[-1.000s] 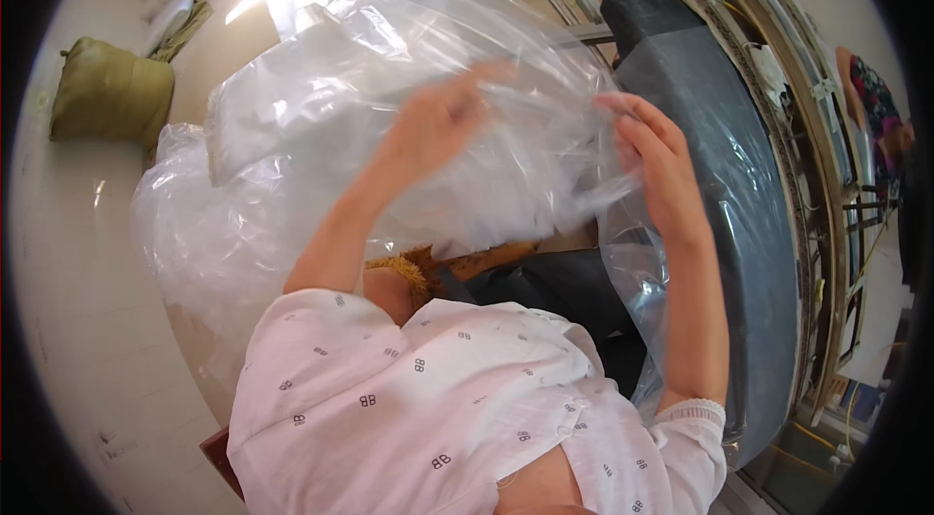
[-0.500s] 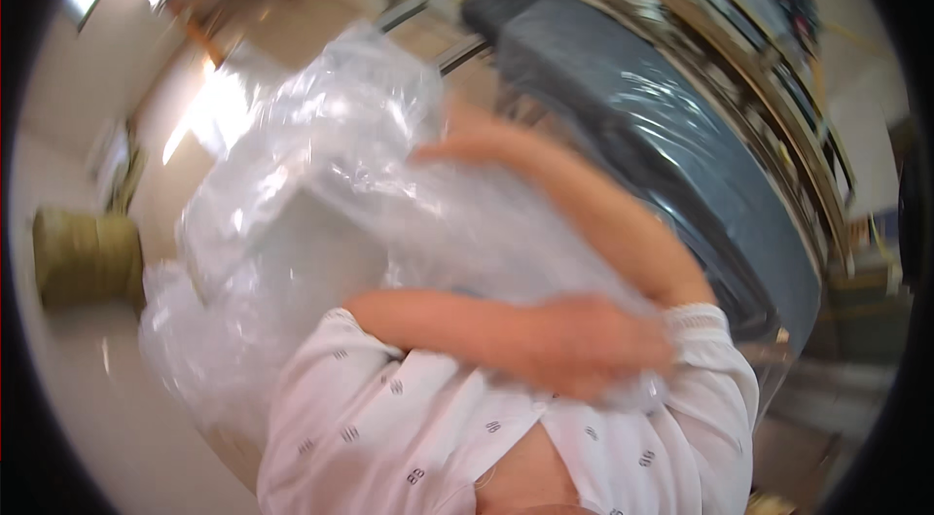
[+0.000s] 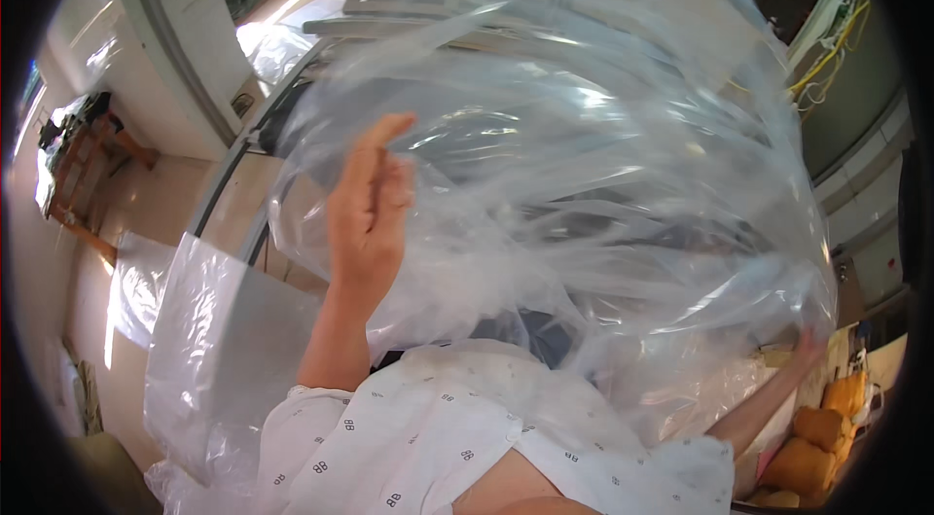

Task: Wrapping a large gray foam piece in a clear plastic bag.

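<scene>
A large clear plastic sheet [image 3: 584, 175] billows in front of me and fills most of the view. My left hand [image 3: 370, 213] is raised at the sheet's left edge, fingers stretched upward and flat against the film. My right hand [image 3: 806, 345] reaches out at the lower right and is only dimly visible through the plastic at the sheet's lower rim; its grip is hidden. My patterned white sleeves [image 3: 418, 427] show at the bottom.
More crumpled clear plastic [image 3: 204, 350] hangs at the lower left. A curved metal rail [image 3: 229, 175] and a white window frame [image 3: 185, 38] are behind it. Wooden furniture [image 3: 78, 175] stands far left, orange cushions [image 3: 817, 447] lower right, yellow cables [image 3: 827, 48] upper right.
The view has swung round and the sheet has been lifted up across it. My left hand rose to the sheet's left edge; my right arm stretched out to the lower right.
</scene>
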A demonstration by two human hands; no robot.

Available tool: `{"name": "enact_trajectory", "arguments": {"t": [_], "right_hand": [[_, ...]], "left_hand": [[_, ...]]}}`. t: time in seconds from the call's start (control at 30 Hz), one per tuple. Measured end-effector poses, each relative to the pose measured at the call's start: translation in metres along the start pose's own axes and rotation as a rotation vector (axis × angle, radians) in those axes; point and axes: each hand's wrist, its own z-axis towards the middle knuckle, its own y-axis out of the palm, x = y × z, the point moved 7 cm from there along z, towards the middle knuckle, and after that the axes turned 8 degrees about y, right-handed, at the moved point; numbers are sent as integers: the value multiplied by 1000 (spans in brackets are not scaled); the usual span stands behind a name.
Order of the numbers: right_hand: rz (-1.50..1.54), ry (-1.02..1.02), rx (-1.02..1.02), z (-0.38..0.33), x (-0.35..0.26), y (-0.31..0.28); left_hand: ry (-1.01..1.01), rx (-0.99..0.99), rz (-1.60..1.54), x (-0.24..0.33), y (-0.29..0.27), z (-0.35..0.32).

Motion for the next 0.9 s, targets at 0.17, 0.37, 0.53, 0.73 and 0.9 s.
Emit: {"name": "enact_trajectory", "arguments": {"t": [0.17,0.37,0.53,0.73,0.9], "right_hand": [[-516,-220,142,-103,-99,-29],[-1322,-225,319,-154,-189,-37],[-872,-101,-336,-150,-72,182],[-555,-46,-478,-144,-19,264],[-869,-894,-146,-153,-116,255]], "left_hand": [[-388,-541,-543,-64,149,-44],[-165,-552,-413,-69,239,-14],[78,-605,-235,1,276,0],[323,-743,-214,67,262,-12],[129,-727,156,-29,234,-34]]}}
